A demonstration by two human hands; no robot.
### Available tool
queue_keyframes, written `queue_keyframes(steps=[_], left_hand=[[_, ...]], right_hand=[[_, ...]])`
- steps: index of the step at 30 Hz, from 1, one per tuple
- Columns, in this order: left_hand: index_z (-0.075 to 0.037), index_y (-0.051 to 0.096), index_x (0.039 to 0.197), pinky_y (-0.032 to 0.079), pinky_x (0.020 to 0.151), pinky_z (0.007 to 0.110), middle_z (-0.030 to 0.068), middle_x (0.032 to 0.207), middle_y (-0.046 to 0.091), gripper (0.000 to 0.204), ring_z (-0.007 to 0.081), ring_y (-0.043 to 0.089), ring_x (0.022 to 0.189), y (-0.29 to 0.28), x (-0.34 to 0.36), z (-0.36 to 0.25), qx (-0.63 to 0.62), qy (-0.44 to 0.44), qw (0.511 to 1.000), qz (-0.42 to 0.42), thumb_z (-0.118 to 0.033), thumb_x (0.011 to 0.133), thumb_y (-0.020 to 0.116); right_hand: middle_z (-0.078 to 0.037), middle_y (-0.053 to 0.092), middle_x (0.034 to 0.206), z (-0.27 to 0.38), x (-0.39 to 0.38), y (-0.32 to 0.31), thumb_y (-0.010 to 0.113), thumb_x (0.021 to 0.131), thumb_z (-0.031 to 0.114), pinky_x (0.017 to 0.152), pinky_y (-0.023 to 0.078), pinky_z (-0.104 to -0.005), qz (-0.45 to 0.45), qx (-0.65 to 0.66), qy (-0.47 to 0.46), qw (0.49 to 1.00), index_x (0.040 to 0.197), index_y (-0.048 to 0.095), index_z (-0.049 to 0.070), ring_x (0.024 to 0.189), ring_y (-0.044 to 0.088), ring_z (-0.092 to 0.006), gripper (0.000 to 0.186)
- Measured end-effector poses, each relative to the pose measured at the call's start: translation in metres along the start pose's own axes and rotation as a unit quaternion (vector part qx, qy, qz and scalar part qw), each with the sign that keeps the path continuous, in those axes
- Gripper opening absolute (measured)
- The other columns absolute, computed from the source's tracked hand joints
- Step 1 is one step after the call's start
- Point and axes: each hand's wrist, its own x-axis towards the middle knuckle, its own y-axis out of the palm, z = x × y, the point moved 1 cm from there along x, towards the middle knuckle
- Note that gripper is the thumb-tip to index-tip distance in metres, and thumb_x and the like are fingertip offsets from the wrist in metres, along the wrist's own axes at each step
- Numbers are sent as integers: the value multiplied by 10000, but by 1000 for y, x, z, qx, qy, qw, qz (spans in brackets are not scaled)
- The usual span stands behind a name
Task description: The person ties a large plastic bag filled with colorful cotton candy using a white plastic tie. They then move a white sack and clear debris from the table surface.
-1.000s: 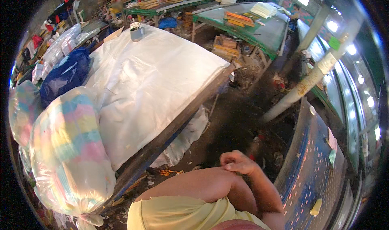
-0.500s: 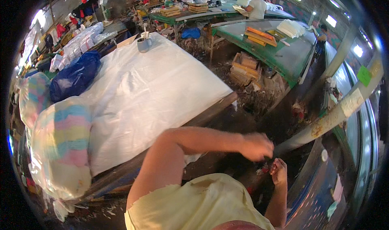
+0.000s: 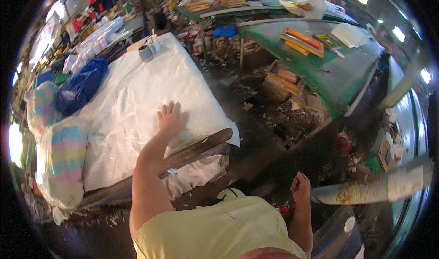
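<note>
My left hand point(image 3: 170, 119) rests open, fingers spread, on the white plastic sheet point(image 3: 121, 92) covering the near table, just inside its wooden front edge point(image 3: 201, 143). Low on the right, my right hand point(image 3: 300, 186) hangs beside the rusty pale post point(image 3: 356, 188) with its fingers curled; whether they hold anything is hidden. At the sheet's far end stands a grey mug point(image 3: 146, 53) with items in it. Along its left lie a dark blue plastic bundle point(image 3: 82, 87) and clear bags of pastel-striped material point(image 3: 61, 154).
Green-edged tables point(image 3: 338, 85) stand right and behind, carrying orange frames point(image 3: 302, 42) and white stacks point(image 3: 347, 35). A co-worker in a white top point(image 3: 315, 7) is at the back table. Wooden crates point(image 3: 281, 81) and litter lie beneath. Packed goods point(image 3: 91, 46) crowd the back left.
My left hand has swung from beside my right hand up and leftward onto the plastic sheet, spreading out. My right hand stays low. The view has shifted, bringing the post lower in the picture.
</note>
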Motion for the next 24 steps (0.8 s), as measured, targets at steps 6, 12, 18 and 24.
queue_keyframes(steps=[6, 12, 18, 24], left_hand=[[-168, 422, 1711, 147, 1358, 654, 164, 1821, 303, 785, 458, 217, 1682, 4, 15, -14, 8, -17, 1000, 6, -597, 1069, 565], [-210, 372, 1746, 118, 1379, 602, 118, 1842, 265, 815, 401, 186, 1703, 1, 23, -16, 21, -50, 998, 33, -568, 1058, 624], [-187, 339, 1757, 108, 1382, 593, 157, 1850, 224, 823, 421, 161, 1707, 12, 31, -7, 27, -56, 998, 12, -570, 1074, 593], [-219, 272, 1778, 84, 1397, 577, 107, 1868, 168, 874, 386, 117, 1720, 7, 42, -15, 64, -118, 987, 84, -660, 1075, 546]], right_hand=[[-14, 540, 690, 53, 124, 44, 713, 1103, 288, 502, 405, -370, 56, -73, -10, 996, 816, 591, 140, 539, 489, -148, 345], [-15, 565, 687, 128, 245, 104, 750, 1050, 288, 519, 434, -348, 110, -278, -29, 954, 831, 618, 83, 551, 528, -133, 328], [-16, 590, 714, 130, 338, 128, 728, 1058, 236, 538, 443, -336, 180, -408, 43, 894, 863, 647, 62, 577, 541, -134, 274], [-20, 640, 753, 70, 397, 163, 733, 1052, 250, 584, 493, -354, 296, -469, 154, 818, 933, 707, 36, 627, 600, -147, 246]])
